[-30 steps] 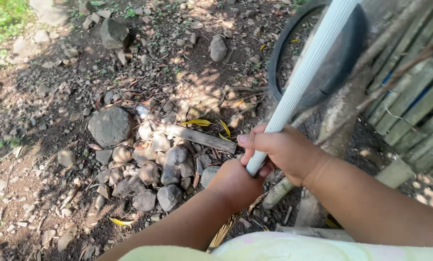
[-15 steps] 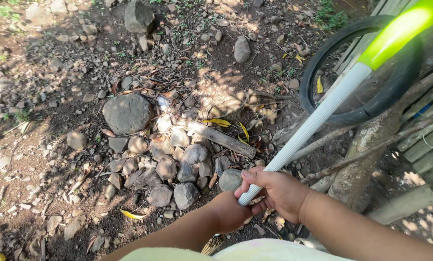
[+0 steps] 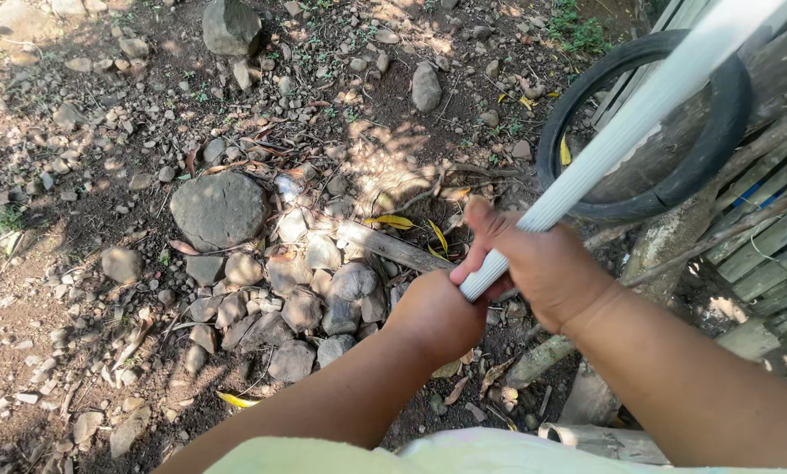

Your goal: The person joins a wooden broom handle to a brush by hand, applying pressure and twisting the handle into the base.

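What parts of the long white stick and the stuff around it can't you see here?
Head view only:
- Ribbed white plastic handle: top cut off by the upper edge; lower end hidden behind the left hand.
- Right hand: fingers wrapped behind the handle.
- Black rubber tyre: partly covered by the handle.
- Grey wooden fence: cut off at the right edge.

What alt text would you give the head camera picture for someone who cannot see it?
Seen from above, a person's left hand and right hand grip a white ribbed handle over stony ground. A pile of rocks lies left; a black tyre leans by a wooden fence.
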